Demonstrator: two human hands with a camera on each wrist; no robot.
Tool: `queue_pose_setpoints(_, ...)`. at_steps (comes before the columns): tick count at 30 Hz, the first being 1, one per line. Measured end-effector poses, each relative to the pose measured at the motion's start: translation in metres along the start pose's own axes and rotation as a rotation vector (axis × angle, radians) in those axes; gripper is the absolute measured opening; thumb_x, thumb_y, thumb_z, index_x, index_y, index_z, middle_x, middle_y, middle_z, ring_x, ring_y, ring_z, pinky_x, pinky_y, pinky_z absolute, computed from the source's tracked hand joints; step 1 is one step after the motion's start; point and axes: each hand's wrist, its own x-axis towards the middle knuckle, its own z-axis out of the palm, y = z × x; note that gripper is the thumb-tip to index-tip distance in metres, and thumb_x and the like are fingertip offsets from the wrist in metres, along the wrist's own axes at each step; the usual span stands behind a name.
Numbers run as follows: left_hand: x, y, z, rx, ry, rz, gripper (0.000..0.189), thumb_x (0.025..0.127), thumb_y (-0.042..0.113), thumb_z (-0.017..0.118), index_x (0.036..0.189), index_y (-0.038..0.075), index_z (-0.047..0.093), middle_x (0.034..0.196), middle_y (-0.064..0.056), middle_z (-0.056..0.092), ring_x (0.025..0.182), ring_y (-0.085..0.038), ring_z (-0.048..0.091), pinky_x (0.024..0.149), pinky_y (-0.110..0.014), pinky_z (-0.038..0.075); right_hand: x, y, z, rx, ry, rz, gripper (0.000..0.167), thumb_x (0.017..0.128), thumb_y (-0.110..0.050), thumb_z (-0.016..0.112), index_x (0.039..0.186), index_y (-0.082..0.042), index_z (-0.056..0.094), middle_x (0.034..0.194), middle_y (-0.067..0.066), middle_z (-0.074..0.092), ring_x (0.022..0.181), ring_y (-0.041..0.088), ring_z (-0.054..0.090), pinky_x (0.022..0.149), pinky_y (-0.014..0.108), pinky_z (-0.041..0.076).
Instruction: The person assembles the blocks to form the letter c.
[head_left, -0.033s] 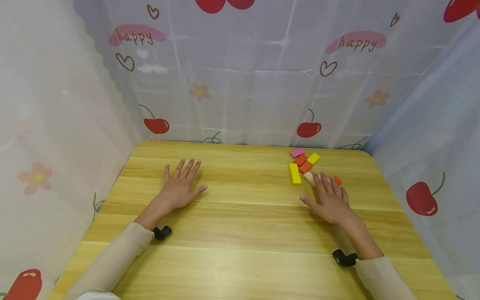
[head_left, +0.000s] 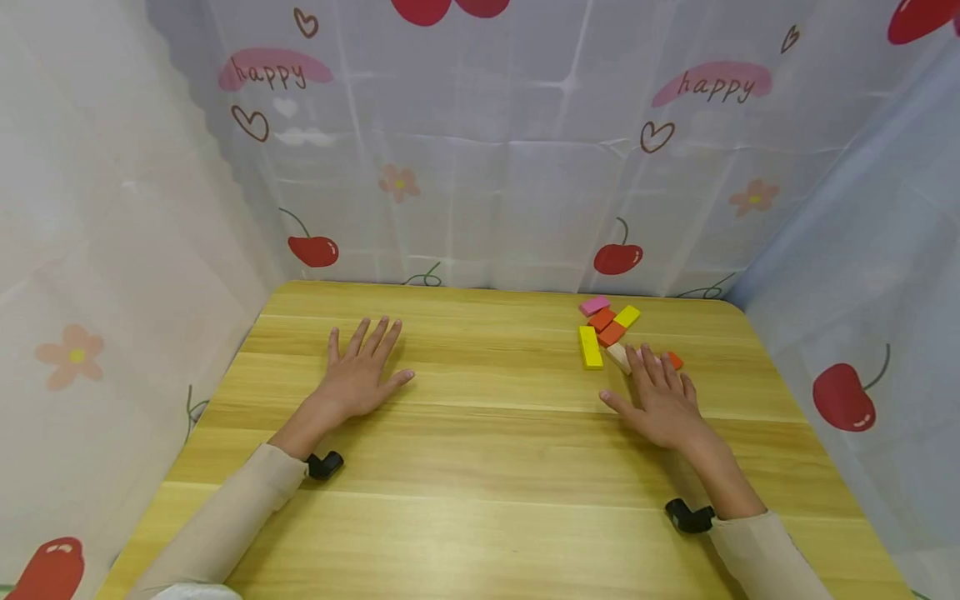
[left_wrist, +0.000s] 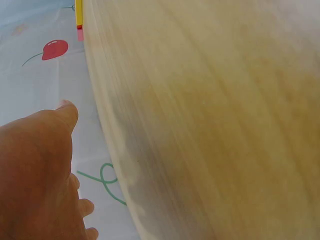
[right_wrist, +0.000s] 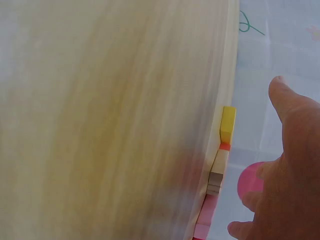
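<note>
My left hand (head_left: 354, 382) is over the left half of the wooden table (head_left: 480, 467), fingers straight and spread, holding nothing. On the right, my right hand (head_left: 663, 408) is likewise flat with spread fingers. Its fingertips overlap the near end of a loose group of small blocks in the head view; whether they touch cannot be told. An upright-looking yellow block (head_left: 590, 347) lies left of that hand, beside a plain wood block (head_left: 618, 358). A pink block (right_wrist: 206, 215) shows in the right wrist view, partly hidden by fingers in the head view. An orange block (head_left: 675, 361) peeks out past the fingers.
Farther back lie a pink block (head_left: 595, 306), two orange-red blocks (head_left: 602, 320) and another yellow block (head_left: 627, 317), near the table's back edge. A printed curtain (head_left: 495, 208) hangs behind and on both sides. Each wrist wears a black camera mount (head_left: 325, 466).
</note>
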Motion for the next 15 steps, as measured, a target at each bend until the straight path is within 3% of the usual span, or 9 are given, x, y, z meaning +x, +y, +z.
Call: queue_pose_setpoints(15, -0.0010, 0.0010, 0.0011, -0.019, -0.008, -0.010, 0.091, 0.107, 0.070, 0.044, 0.176, 0.025, 0.005, 0.184, -0.009, 0.009, 0.171, -0.041, 0.002, 0.126, -0.078, -0.013, -0.0017, 0.0033, 0.0002, 0.021, 0.016, 0.005, 0.106, 0.103, -0.076, 0.047, 0.175, -0.014, -0.001, 0.181, 0.026, 0.001, 0.163, 0.061, 0.000, 0.123, 0.083, 0.000)
